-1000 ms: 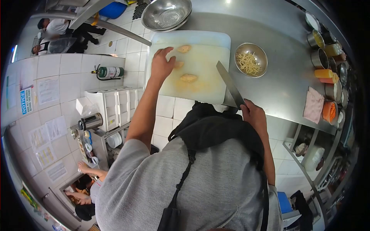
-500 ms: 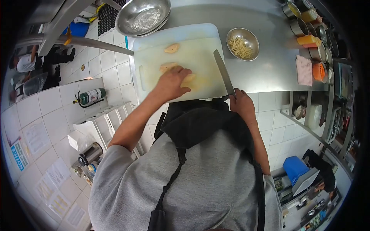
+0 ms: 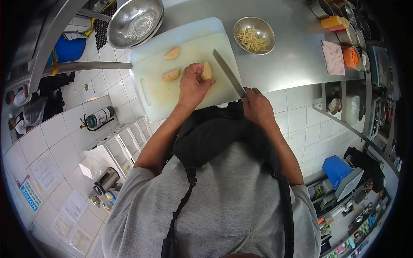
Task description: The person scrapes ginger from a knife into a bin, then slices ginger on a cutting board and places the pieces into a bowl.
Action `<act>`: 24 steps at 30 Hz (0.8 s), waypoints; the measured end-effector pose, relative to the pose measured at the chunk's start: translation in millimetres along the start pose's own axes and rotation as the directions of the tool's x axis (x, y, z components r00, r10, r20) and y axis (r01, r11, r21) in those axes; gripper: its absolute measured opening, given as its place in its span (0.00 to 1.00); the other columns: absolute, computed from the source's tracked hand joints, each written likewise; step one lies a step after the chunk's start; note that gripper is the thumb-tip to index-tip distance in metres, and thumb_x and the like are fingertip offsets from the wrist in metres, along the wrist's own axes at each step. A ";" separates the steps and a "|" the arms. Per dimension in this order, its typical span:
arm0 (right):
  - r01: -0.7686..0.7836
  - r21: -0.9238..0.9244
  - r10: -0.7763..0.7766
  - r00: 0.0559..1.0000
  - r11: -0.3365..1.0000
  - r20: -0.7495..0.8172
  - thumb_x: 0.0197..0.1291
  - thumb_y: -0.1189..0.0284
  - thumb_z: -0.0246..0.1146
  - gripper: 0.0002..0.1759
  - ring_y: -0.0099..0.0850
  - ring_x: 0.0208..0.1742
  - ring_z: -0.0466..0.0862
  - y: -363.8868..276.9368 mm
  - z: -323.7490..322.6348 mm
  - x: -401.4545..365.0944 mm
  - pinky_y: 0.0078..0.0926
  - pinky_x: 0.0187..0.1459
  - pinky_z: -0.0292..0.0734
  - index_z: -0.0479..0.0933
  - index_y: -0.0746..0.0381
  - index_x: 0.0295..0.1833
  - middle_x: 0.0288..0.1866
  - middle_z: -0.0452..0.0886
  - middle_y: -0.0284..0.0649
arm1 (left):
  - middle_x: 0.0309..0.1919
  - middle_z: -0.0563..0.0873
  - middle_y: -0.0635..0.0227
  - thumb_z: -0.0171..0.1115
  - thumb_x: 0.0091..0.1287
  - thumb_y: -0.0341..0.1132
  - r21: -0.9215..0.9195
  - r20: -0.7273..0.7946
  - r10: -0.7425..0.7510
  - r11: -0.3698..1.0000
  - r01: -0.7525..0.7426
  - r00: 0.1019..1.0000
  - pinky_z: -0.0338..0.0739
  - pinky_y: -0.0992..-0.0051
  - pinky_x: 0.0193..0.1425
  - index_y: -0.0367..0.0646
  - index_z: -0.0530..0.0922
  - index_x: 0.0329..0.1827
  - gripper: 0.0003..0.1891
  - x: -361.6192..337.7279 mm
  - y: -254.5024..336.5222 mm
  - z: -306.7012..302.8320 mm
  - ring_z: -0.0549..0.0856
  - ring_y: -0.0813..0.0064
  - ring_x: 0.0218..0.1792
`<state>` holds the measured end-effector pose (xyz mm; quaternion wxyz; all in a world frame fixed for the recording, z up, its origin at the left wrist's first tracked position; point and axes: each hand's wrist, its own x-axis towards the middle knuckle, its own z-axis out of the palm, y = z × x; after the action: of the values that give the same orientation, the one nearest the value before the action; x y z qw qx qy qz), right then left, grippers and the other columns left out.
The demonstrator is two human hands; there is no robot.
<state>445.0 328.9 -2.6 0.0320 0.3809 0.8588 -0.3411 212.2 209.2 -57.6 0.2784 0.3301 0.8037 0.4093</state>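
Note:
My left hand [image 3: 194, 88] is closed with thumb and fingers around a pale yellow root piece [image 3: 207, 71], which looks like ginger and stands tilted on the cutting board [image 3: 172, 101]. On the board to the left lie two more tan pieces, one piece [image 3: 171, 75] beside my fingers and another piece [image 3: 172, 53] farther up. In my right hand [image 3: 259, 108] is a kitchen knife [image 3: 229, 74], gripped by its handle. Its long blade slants up and left over the board's right side, apart from the held piece.
A steel bowl [image 3: 269, 47] of thin pale strips [image 3: 251, 39] stands right of the board on the steel counter [image 3: 284, 71]. Perforated steel bowls [image 3: 134, 23] sit at upper left. A pink cloth [image 3: 333, 58] and containers line the right end. A person [image 3: 365, 170] is at lower right.
My left hand now holds the pale piece more upright, uncovering the tan piece beside it. The knife has swung left over the board. The whole view has shifted and turned slightly.

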 end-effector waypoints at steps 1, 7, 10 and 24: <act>-0.003 0.005 0.003 1.000 1.000 0.004 0.74 0.72 0.63 0.20 0.63 0.53 0.90 -1.8 -1.7 -0.4 0.59 0.56 0.87 0.82 0.67 0.67 0.59 0.87 0.60 | 0.56 0.85 0.61 0.83 0.64 0.31 -0.062 0.021 -0.017 0.998 0.018 1.000 0.87 0.70 0.50 0.39 0.79 0.69 0.31 -3.4 2.2 0.5 0.89 0.72 0.44; 0.038 0.087 -0.043 0.998 0.995 0.054 0.75 0.73 0.63 0.17 0.62 0.54 0.89 1.1 -5.4 2.4 0.60 0.56 0.86 0.82 0.66 0.64 0.58 0.87 0.59 | 0.60 0.86 0.59 0.77 0.67 0.23 -0.328 0.016 -0.070 0.942 0.071 0.997 0.87 0.73 0.51 0.37 0.80 0.72 0.29 -13.4 -5.4 10.3 0.91 0.75 0.47; 0.033 0.082 -0.038 0.998 0.996 0.059 0.74 0.73 0.64 0.16 0.63 0.54 0.89 4.1 -7.1 1.6 0.59 0.56 0.86 0.82 0.66 0.62 0.56 0.87 0.58 | 0.59 0.86 0.60 0.77 0.68 0.21 -0.267 -0.018 0.044 0.962 -0.048 0.999 0.87 0.75 0.50 0.40 0.82 0.72 0.28 -8.5 -14.3 14.5 0.90 0.77 0.46; 0.017 0.113 -0.020 0.999 0.993 0.025 0.74 0.72 0.64 0.15 0.62 0.54 0.89 1.6 -11.6 -5.4 0.59 0.57 0.85 0.82 0.67 0.60 0.55 0.87 0.60 | 0.65 0.82 0.66 0.90 0.60 0.37 0.034 -0.022 0.217 0.976 -0.216 0.976 0.85 0.75 0.45 0.49 0.87 0.67 0.30 9.8 2.2 4.2 0.89 0.74 0.48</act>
<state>452.3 333.4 7.1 0.0182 0.3696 0.8412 -0.3943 209.7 219.6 -59.6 0.2168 0.4147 0.7727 0.4288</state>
